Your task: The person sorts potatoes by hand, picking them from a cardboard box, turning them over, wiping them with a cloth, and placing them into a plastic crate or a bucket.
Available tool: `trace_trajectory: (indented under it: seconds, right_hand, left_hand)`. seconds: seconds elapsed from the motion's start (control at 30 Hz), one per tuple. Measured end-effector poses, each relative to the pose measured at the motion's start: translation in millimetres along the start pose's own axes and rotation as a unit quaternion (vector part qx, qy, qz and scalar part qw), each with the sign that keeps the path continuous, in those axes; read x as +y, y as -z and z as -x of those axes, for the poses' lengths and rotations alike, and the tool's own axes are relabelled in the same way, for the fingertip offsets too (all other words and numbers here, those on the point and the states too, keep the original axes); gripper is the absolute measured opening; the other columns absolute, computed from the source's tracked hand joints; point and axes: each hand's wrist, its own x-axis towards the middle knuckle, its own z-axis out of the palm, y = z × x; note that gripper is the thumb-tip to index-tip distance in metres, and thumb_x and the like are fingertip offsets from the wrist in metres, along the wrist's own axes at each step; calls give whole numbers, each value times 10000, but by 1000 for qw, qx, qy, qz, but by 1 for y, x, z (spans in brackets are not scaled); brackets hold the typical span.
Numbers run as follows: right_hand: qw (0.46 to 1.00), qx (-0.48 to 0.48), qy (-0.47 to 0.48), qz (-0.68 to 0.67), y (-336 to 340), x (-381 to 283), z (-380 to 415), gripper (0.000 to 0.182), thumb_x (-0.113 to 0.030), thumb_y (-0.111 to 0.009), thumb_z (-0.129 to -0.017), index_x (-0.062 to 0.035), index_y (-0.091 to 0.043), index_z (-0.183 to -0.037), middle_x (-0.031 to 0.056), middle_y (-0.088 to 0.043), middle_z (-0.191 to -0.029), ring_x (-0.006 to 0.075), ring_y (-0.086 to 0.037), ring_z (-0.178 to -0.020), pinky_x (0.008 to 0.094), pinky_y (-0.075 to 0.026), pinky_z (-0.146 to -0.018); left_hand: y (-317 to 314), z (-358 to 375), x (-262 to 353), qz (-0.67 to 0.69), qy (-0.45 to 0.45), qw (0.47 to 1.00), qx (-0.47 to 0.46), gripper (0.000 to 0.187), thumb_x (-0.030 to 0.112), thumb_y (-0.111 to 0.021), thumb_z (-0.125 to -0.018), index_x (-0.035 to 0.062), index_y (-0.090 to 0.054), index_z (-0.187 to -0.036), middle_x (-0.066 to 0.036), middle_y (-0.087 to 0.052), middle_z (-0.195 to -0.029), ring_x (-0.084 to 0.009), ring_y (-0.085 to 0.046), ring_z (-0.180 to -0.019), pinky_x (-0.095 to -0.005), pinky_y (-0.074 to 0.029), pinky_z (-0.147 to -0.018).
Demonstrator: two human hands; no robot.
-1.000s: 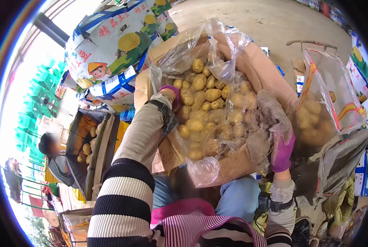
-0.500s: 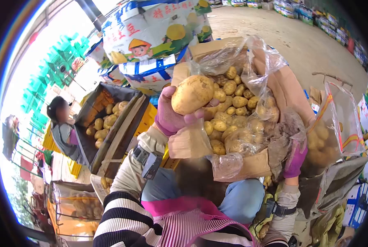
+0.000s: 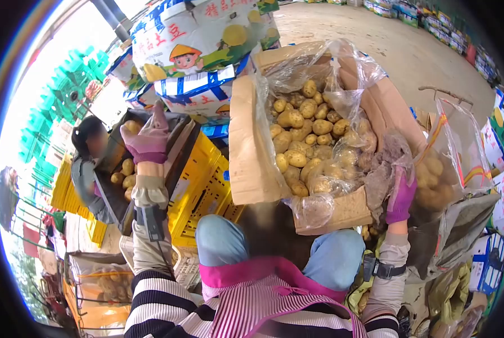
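Observation:
My left hand (image 3: 146, 141), in a pink-purple glove, is over a dark-lined crate (image 3: 180, 147) on the left. Its thumb stands stretched apart from the fingers. A potato (image 3: 132, 127) lies against the fingers, and other potatoes (image 3: 127, 177) are below it. My right hand (image 3: 402, 194), in a purple glove, is at the right edge of an open cardboard box (image 3: 243, 152), closed on a dirty grey-brown cloth (image 3: 388, 169); its fingertips are partly hidden. Many small potatoes (image 3: 300, 141) fill the box, inside a clear plastic liner (image 3: 370, 73).
A yellow crate (image 3: 204, 188) stands between the dark-lined crate and my knees. Printed potato boxes (image 3: 195, 42) are stacked ahead. On the right is a clear bag of potatoes (image 3: 432, 183). A person (image 3: 91, 169) is beyond the dark-lined crate.
My left hand has moved left from above the cardboard box to the dark-lined crate with a large potato, and its thumb has spread. My right hand stays at the box edge.

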Motion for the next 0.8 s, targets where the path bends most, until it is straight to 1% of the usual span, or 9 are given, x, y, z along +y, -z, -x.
trace_trajectory:
  seconds: [0.1,0.17,0.27,0.37,0.43,0.6,0.7,0.77,0.8]
  right_hand:
    - [999,11,-5,40,-2,4,3,486,-176,-554,-972,117,-461,-1349,214,-583,-1275,267,-547,-1179,365,-402,-1036]
    - [999,13,-6,39,-3,-4,5,487,-168,-548,-968,125,-456,-1345,223,-589,-1266,269,-555,-1173,367,-409,-1027]
    - [1000,7,0,1,2,1,4,491,-179,-557,-966,127,-461,-1338,234,-590,-1253,270,-555,-1166,375,-412,-1025]
    - [999,24,-3,49,2,14,9,489,-196,-561,-963,125,-474,-1320,237,-596,-1227,286,-563,-1151,390,-417,-1018]
    - [998,14,25,55,-3,4,9,492,-205,-594,-917,75,-505,-1311,211,-609,-1212,299,-575,-1139,398,-424,-1008]
    - [999,-9,34,28,-5,-14,2,500,-182,-616,-837,24,-552,-1287,187,-618,-1218,302,-590,-1134,390,-420,-1020]
    - [1000,-17,25,-4,-8,-18,4,488,-172,-614,-835,25,-561,-1278,188,-620,-1217,307,-592,-1141,388,-416,-1028]
    - [999,-7,42,-1,-5,-15,4,485,-167,-614,-837,25,-563,-1279,188,-621,-1220,307,-593,-1144,385,-415,-1029]
    - [999,2,50,1,-6,-12,5,486,-164,-613,-837,25,-562,-1282,188,-620,-1222,305,-593,-1145,385,-415,-1029]
  left_hand:
    - [-74,4,-108,-288,68,954,-46,727,510,-458,-995,-40,-342,-1457,-217,-460,-1447,-320,-508,-1278,-434,-476,-1041]
    - [-87,-29,-169,-459,247,824,-223,578,429,-485,-1010,-7,-464,-1389,-163,-538,-1390,-285,-569,-1216,-416,-486,-1024]
    - [-61,-90,-271,-756,204,359,-508,566,458,-566,-952,55,-505,-1346,-139,-609,-1290,-281,-636,-1085,-402,-519,-959]
    - [-32,-108,-348,-889,247,37,-384,633,485,-592,-903,116,-476,-1404,-120,-598,-1322,-335,-602,-1162,-423,-484,-1000]
    - [35,-136,-377,-914,238,-12,-328,640,480,-605,-879,130,-495,-1403,-117,-565,-1366,-348,-574,-1203,-427,-470,-1018]
    - [188,-194,-411,-966,172,-6,-191,660,468,-637,-820,164,-542,-1398,-110,-481,-1477,-379,-503,-1306,-437,-434,-1062]
    - [91,-150,-385,-917,286,6,-277,601,352,-737,-724,179,-598,-1283,-120,-573,-1325,-334,-587,-1182,-428,-491,-958]
    - [72,-174,-377,-845,289,-121,-432,570,283,-822,-667,83,-601,-1153,-120,-666,-1111,-298,-643,-1058,-402,-517,-869]
    - [71,-188,-355,-814,179,-37,-552,516,274,-808,-708,93,-591,-1140,-116,-665,-1087,-292,-649,-1009,-395,-520,-850]
